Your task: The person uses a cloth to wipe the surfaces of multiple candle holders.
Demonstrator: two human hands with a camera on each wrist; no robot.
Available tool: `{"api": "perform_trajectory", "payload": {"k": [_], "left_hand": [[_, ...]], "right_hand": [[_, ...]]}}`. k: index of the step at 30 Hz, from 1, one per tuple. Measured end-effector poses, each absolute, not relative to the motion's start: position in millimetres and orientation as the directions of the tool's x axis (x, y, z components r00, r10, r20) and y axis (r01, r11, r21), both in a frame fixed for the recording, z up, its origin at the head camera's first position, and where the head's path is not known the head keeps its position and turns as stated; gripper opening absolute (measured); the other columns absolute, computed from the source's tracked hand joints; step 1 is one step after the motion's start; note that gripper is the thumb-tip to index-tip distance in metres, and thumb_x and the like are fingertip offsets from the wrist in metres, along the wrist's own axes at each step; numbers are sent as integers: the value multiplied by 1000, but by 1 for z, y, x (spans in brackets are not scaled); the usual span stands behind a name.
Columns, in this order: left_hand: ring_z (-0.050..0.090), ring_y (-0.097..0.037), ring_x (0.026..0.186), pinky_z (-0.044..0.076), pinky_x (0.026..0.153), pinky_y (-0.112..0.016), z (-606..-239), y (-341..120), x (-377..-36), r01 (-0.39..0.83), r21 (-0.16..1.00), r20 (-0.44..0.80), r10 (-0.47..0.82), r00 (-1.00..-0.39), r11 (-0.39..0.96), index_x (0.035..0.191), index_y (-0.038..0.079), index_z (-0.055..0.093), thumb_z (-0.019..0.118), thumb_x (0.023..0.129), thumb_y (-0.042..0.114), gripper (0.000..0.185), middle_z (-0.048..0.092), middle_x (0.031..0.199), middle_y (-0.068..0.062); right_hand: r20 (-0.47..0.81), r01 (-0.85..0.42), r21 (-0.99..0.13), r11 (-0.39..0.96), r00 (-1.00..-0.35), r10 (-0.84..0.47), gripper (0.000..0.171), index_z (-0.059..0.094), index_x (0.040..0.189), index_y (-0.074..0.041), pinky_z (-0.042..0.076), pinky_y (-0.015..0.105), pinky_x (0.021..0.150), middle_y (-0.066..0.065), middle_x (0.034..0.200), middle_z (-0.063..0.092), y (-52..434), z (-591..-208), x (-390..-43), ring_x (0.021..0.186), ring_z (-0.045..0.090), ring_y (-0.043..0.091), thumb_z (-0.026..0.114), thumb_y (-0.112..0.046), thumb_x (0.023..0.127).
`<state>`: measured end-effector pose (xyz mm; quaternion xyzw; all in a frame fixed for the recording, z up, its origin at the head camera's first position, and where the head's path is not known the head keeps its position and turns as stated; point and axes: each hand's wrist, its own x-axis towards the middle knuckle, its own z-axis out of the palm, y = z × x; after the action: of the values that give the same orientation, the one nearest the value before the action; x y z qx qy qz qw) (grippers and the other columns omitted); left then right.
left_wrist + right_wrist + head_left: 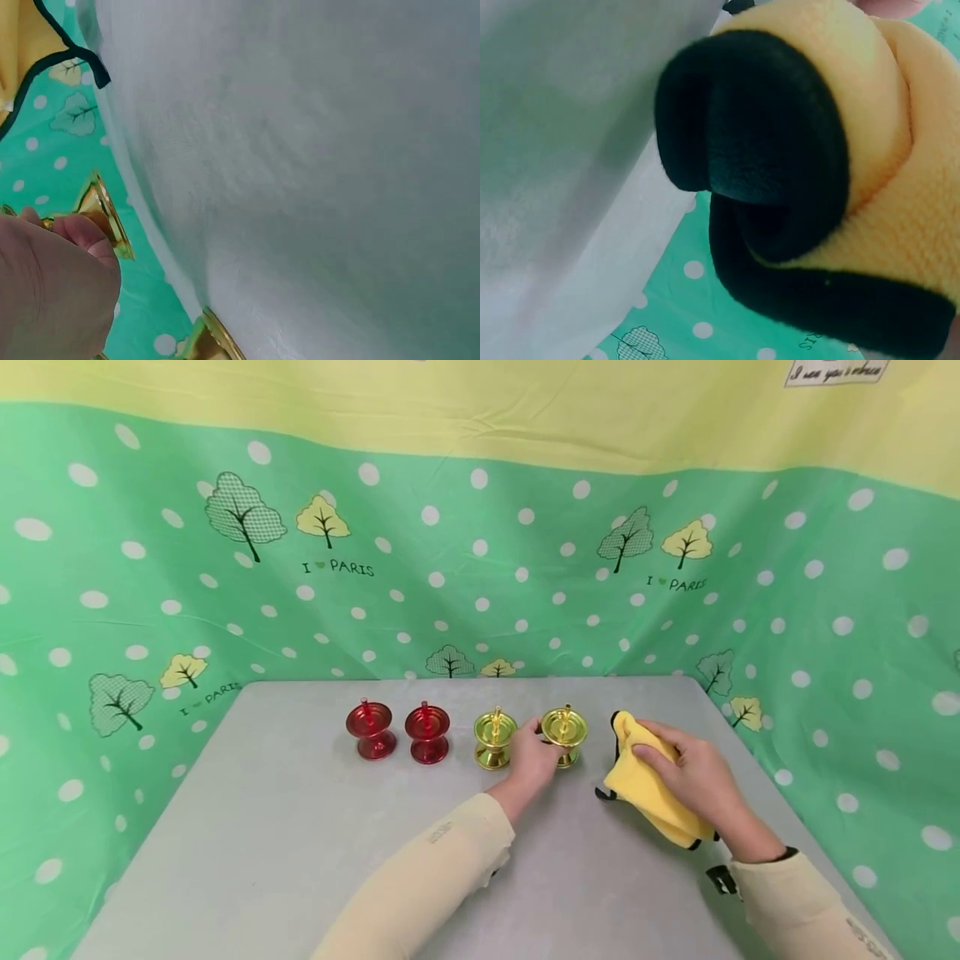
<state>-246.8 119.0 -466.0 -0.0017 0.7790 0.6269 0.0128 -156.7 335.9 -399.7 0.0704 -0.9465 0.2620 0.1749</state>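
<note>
While our left hand [534,762] pinches the right shiny gold metal goblet-shaped stand [564,732], our right hand [693,774] grips a folded yellow cloth [647,789]. A careless lift could topple the neighbouring gold stand [495,739].

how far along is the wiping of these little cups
Nothing shows as done: none of the four cups looks any different for having been wiped. In hand: the left hand grips the right gold cup, while the right hand holds the yellow cloth, which is clear of every cup. Probably left: that cup, the other gold cup and the two red cups.
</note>
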Motion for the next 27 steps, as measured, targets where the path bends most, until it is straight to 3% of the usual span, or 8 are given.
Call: {"api": "perform_trajectory", "payload": {"k": [5,15,22,27], "left_hand": [[73,-18,106,63,84,-28,-471,126,-249,-13,969,-20,26,-999,246,122,4,74,92,82,6,43,77,119,-10],[69,-28,124,57,108,-43,-476,135,-251,6,961,2,12,-1000,278,119,5,75,90,80,-1,42,77,122,-12],[69,-29,126,57,108,-44,-477,136,-251,-16,960,-18,7,-1000,280,115,5,74,89,79,-5,40,77,123,-12],[66,-31,132,56,110,-43,-480,134,-255,-26,957,-29,6,-1000,289,124,5,72,89,83,0,45,75,130,-14]], "right_hand": [[348,-204,-497,843,-937,-21,45,69,142,-11,45,27,48,23,105,78,337,-402,-157,50,50,5,73,-32,103],[346,-207,-514,833,-938,-20,44,70,142,-11,45,27,49,25,114,78,338,-404,-159,51,50,4,73,-32,103],[345,-217,-511,832,-938,-32,44,70,142,-11,45,26,52,26,125,76,336,-408,-160,52,50,3,74,-32,103],[352,-231,-514,826,-935,-42,43,71,141,-10,46,26,53,25,127,75,335,-412,-160,55,52,2,74,-30,103]]}}
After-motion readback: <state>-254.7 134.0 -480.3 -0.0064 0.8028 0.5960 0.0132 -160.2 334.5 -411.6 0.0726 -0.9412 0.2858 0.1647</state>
